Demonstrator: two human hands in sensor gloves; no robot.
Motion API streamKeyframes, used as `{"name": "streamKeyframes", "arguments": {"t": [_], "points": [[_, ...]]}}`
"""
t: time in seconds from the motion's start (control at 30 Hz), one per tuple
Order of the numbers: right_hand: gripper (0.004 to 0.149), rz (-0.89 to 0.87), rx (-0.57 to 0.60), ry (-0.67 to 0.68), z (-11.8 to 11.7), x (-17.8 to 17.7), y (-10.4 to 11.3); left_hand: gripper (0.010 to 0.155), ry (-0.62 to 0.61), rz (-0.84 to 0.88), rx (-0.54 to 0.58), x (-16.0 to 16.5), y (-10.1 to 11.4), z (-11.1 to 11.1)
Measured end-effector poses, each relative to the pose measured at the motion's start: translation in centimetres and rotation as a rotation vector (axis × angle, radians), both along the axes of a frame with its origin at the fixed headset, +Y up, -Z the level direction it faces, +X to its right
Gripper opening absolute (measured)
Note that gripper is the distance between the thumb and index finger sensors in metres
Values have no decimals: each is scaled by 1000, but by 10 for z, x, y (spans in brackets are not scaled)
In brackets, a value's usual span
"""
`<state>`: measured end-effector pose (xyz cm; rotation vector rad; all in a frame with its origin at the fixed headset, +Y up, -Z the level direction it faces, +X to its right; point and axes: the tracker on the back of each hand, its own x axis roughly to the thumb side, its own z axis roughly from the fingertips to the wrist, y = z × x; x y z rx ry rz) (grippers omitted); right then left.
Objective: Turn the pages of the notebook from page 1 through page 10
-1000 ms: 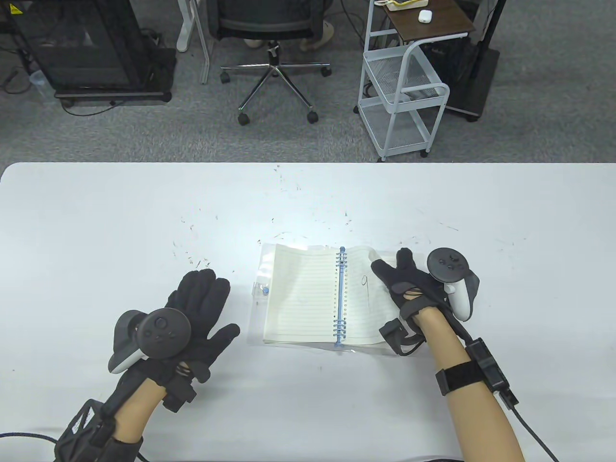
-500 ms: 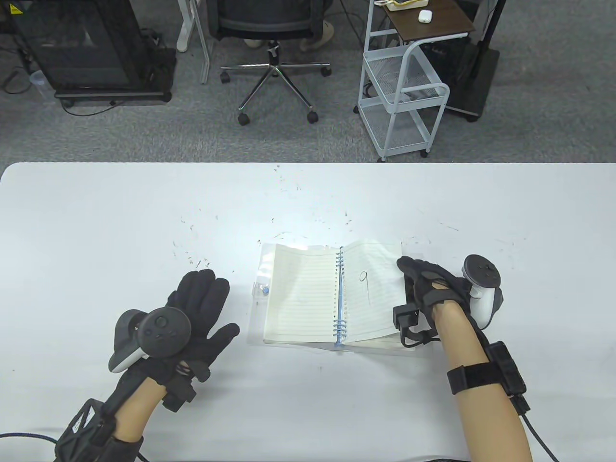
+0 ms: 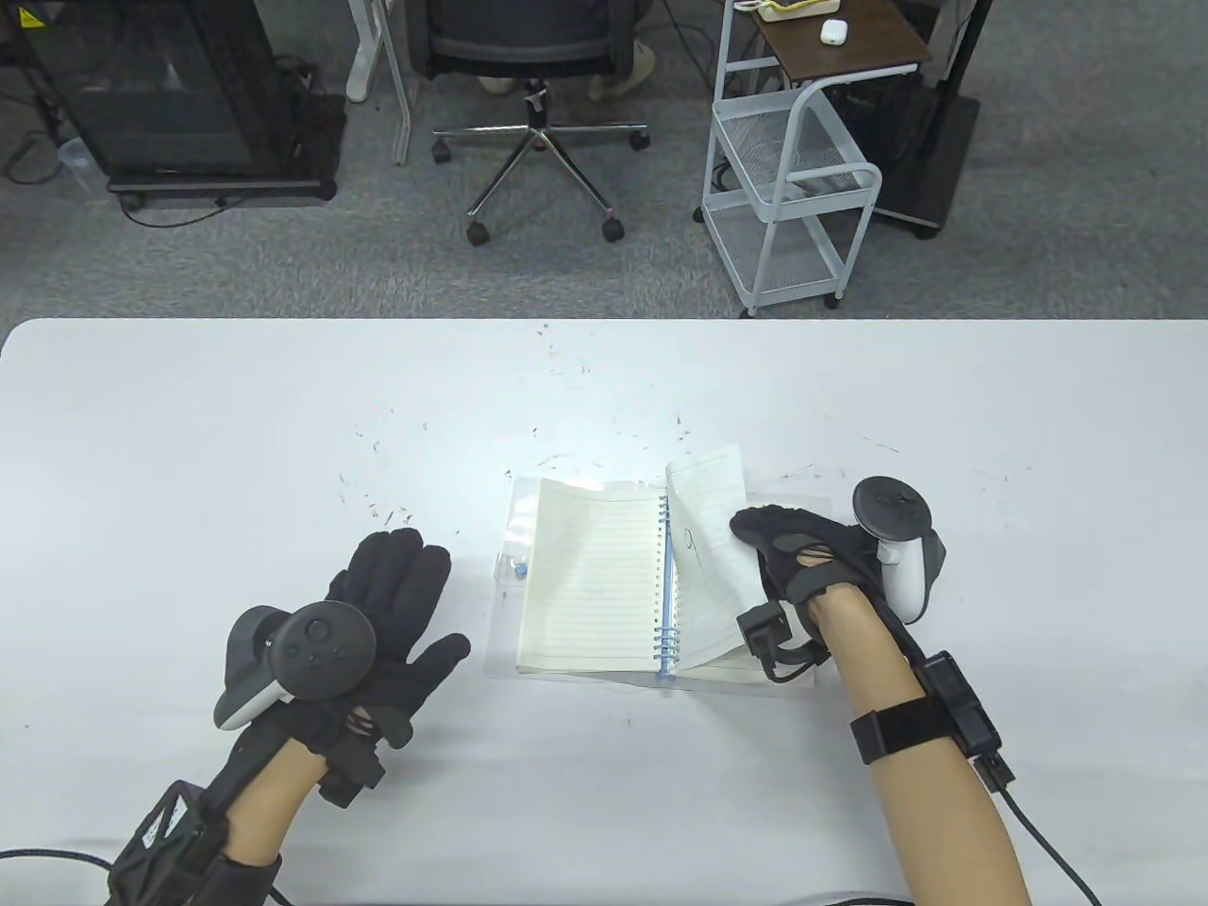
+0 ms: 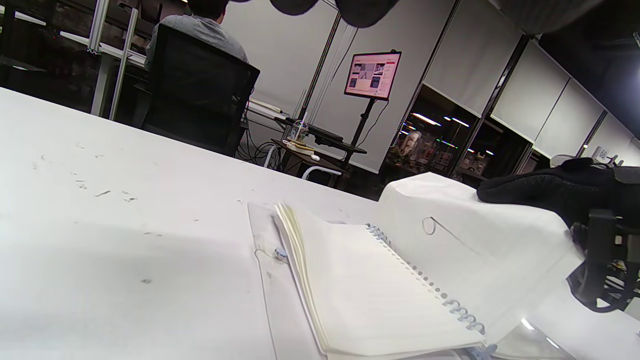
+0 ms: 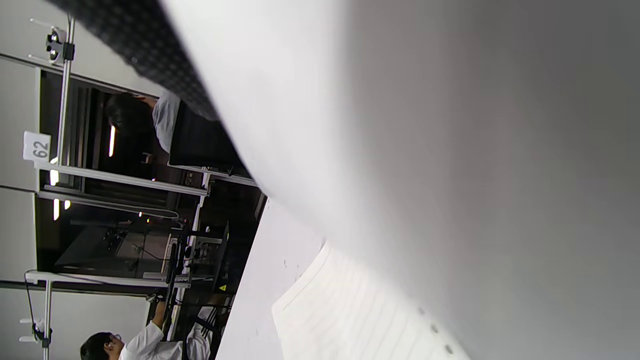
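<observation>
step: turning page 9 toward 10, late in the task (my judgement) | notebook (image 3: 604, 585) lies open mid-table | right hand (image 3: 802, 557) grips the lifted page (image 3: 708, 528), curled on its outer edge | left hand (image 3: 396, 604) rests flat and spread, holding nothing | next: carry the page across the spiral binding (image 3: 668, 585) and lay it flat

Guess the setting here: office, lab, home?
Likely an office-style lab: grey carpet with a swivel chair and white wire cart beyond the white table, plus a monitor on a stand.
</observation>
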<state>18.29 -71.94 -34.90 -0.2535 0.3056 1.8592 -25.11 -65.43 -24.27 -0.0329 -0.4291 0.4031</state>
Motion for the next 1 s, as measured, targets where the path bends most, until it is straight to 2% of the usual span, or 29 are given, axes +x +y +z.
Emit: {"name": "streamKeyframes", "arguments": {"t": [0.23,0.43,0.73,0.87,1.0], "points": [[42,51,19,84,-9,-41,10,85,1,3,3,-1,1,0],[41,199,59,146,-16,-75,15,85,-2,7,13,-1,2,1],[41,440,93,232,-23,-131,-9,85,-8,5,14,0,2,2],[41,561,118,272,-25,-149,-18,85,-8,3,12,1,2,2],[41,599,128,278,-27,-159,-22,85,-13,-5,7,2,1,2]]}}
